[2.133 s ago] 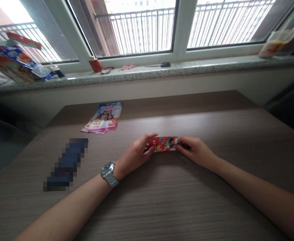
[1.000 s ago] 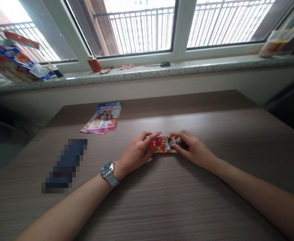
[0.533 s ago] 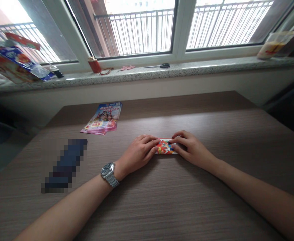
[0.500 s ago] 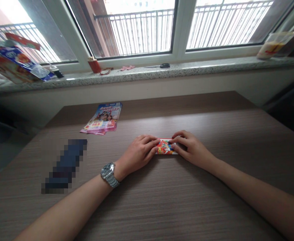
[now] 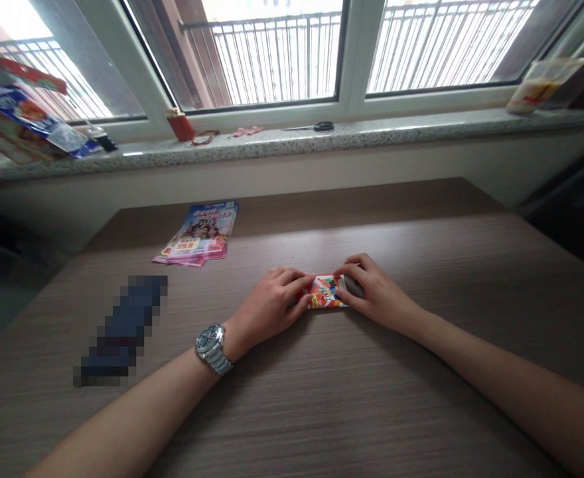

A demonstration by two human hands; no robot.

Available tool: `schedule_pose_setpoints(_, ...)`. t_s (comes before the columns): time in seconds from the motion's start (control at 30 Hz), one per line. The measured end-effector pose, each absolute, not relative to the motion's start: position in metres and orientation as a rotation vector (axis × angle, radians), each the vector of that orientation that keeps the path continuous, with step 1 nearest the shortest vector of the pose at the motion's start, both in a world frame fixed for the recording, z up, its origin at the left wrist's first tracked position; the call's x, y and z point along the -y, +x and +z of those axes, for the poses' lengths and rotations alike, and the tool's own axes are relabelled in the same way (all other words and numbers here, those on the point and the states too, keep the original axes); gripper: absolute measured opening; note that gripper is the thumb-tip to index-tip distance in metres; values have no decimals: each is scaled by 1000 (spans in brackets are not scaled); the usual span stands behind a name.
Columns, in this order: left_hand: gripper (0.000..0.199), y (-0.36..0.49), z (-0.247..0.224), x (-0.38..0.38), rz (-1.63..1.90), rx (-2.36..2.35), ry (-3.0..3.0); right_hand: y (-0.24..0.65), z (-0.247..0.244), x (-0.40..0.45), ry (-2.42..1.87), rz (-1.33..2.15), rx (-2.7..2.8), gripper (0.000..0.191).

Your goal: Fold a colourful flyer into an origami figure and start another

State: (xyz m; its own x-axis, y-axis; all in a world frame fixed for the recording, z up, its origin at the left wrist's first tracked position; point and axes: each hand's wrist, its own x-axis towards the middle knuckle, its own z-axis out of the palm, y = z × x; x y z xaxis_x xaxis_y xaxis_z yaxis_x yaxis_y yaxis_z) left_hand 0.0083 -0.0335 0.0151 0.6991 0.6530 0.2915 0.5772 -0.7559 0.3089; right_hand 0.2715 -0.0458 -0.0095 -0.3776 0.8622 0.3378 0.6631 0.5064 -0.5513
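A small red, white and yellow folded paper (image 5: 326,292) with a colourful print lies flat on the table in front of me. My left hand (image 5: 272,300) has its thumb and fingertips on the left end of the paper, pressing it against the tabletop. At the paper's right end, the thumb and index finger of my right hand (image 5: 375,289) grip the edge, the other fingers curled close by. The fingers hide both ends of the paper. A silver wristwatch (image 5: 213,346) is on my left wrist.
On the brown table (image 5: 292,398) a stack of printed flyers (image 5: 197,232) lies back left, with a pixelated dark object (image 5: 123,332) nearer me. The windowsill holds scissors (image 5: 322,126), a red lighter-like item (image 5: 180,125), snack packaging (image 5: 33,126) and a plastic cup (image 5: 541,86).
My right thumb and index finger have shifted slightly left along the paper's right end and spread a little apart. The view has tilted slightly. My left hand stays on the paper.
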Motion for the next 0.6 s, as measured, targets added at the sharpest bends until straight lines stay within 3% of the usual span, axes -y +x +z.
schedule_pose_setpoints(0.6, 22, 8, 12, 32, 589, -1018, 2750, 269, -6, 48, -1338, 498, 2078, 20)
